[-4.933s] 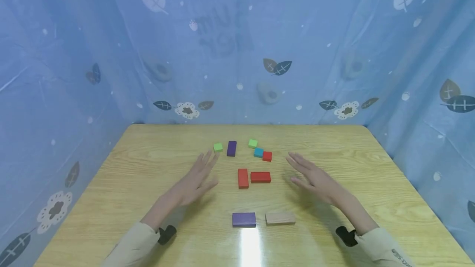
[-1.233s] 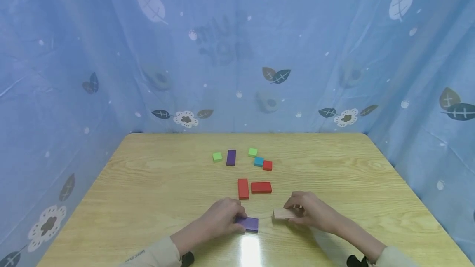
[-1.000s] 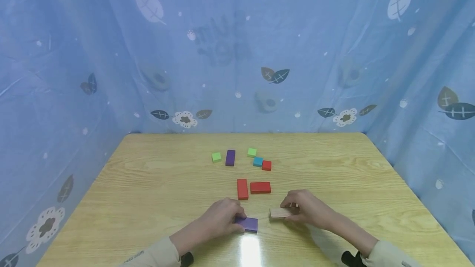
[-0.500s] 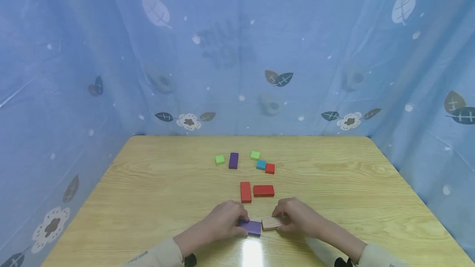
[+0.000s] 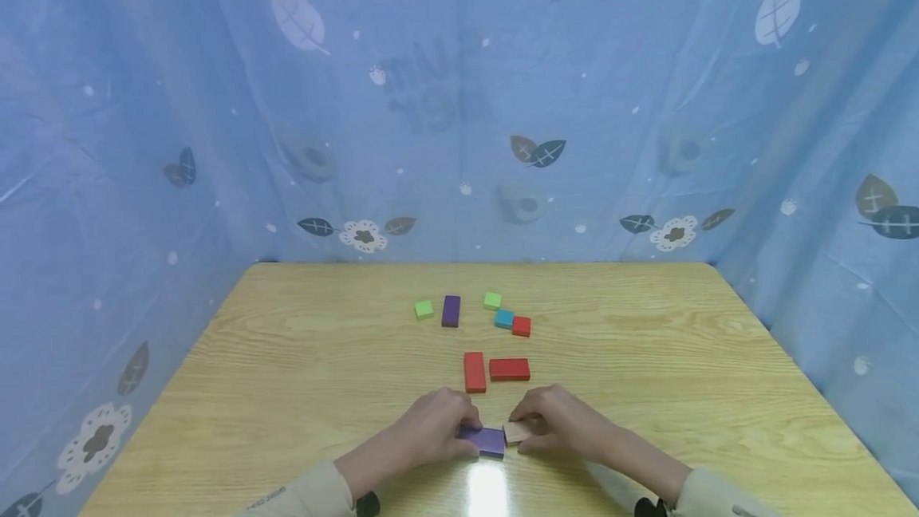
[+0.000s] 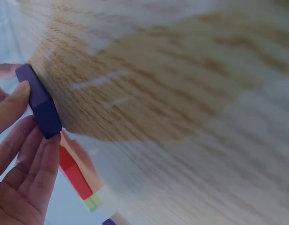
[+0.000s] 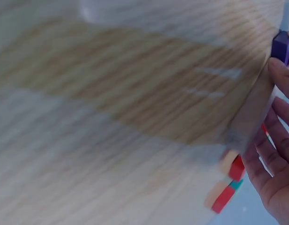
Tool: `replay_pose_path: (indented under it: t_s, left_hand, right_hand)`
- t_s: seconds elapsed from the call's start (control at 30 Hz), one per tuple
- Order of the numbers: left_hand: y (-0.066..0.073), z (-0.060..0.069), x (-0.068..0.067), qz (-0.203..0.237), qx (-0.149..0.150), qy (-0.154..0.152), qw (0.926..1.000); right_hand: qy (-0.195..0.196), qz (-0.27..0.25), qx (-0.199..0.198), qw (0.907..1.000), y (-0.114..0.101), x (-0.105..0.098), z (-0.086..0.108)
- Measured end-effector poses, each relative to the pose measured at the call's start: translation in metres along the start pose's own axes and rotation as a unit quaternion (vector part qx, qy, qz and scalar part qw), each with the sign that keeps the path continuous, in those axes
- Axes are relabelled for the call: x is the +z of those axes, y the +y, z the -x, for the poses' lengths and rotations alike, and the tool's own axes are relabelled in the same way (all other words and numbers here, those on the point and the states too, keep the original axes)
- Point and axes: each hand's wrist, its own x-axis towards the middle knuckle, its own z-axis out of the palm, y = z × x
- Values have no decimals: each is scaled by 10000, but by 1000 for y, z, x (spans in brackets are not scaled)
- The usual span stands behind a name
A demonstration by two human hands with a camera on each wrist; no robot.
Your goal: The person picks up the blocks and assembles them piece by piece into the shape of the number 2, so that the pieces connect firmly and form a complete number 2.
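Near the front of the table, the left hand (image 5: 434,428) grips the left end of a purple block (image 5: 491,442). The right hand (image 5: 563,423) pinches a light wooden block (image 5: 514,432), whose left end meets the purple block's right end. In the left wrist view, thumb and fingers of the left hand (image 6: 22,145) lie along the purple block (image 6: 40,101). In the right wrist view, the right hand (image 7: 277,140) holds the wooden block (image 7: 254,110) end-on to the purple block (image 7: 281,47). The right hand hides much of the wooden block.
Behind the hands lie two long red blocks, one lengthwise (image 5: 475,372) and one crosswise (image 5: 510,369). Farther back are a green block (image 5: 424,309), a dark purple block (image 5: 451,311), another green (image 5: 492,301), a blue (image 5: 505,318) and a small red block (image 5: 521,326). A blue curtain (image 5: 459,102) surrounds the table.
Both hands have come down from above the table and taken hold of the blocks. The right hand has moved left with the wooden block, closing the gap to the purple one.
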Motion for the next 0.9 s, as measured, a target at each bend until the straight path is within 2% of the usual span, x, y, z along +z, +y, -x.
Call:
replay_pose_path:
  t_s: [0.23, 0.47, 0.7, 0.9]
  left_hand:
    - [1, -2, 1, 61, -52, -55, 10000]
    - [1, 0, 0, 52, -79, 32, 10000]
    - [1, -1, -1, 26, -52, 0, 10000]
    - [1, -1, -1, 2, -25, -5, 10000]
  right_hand:
    - [-191, -314, -71, 9993, -11, 3, -13]
    - [74, -134, -682, 9976, -11, 11, -18]
    - [132, -231, -622, 9977, -13, 14, -14]
    - [346, -239, -609, 9973, -14, 18, -12]
